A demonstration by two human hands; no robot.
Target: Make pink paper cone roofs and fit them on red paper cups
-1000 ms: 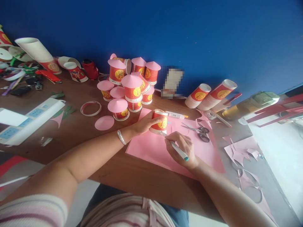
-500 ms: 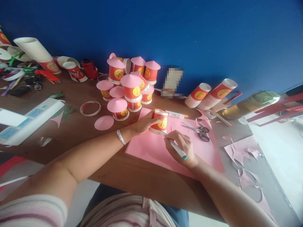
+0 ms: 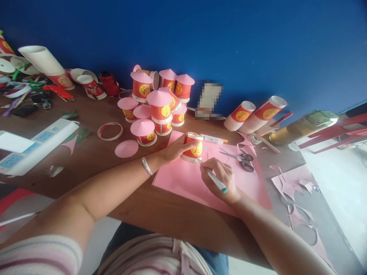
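My left hand (image 3: 175,148) is wrapped round a red paper cup (image 3: 196,148) with a yellow emblem, steadying it over the pink paper (image 3: 183,179). In my right hand (image 3: 220,176) is a white marker pen (image 3: 215,180) with a green end, its tip close to the cup's white lower band. Whether the tip touches the band I cannot tell. Scissors (image 3: 243,159) lie on the pink paper to the right. Behind the cup rests another white pen-like tube (image 3: 211,139). Left of it stand several red cups with pink paper cone tops (image 3: 142,127).
A flat pink disc (image 3: 126,148) and a paper ring (image 3: 110,131) lie to the left, near a power strip (image 3: 37,147). Stacked cups (image 3: 265,114), a tape roll (image 3: 255,138) and pink scraps (image 3: 289,183) are on the right. A blue wall (image 3: 183,34) closes off the back.
My right hand has shifted very slightly right, its pen tip a little farther from the cup's lower band. My left hand and the cup stay in place.
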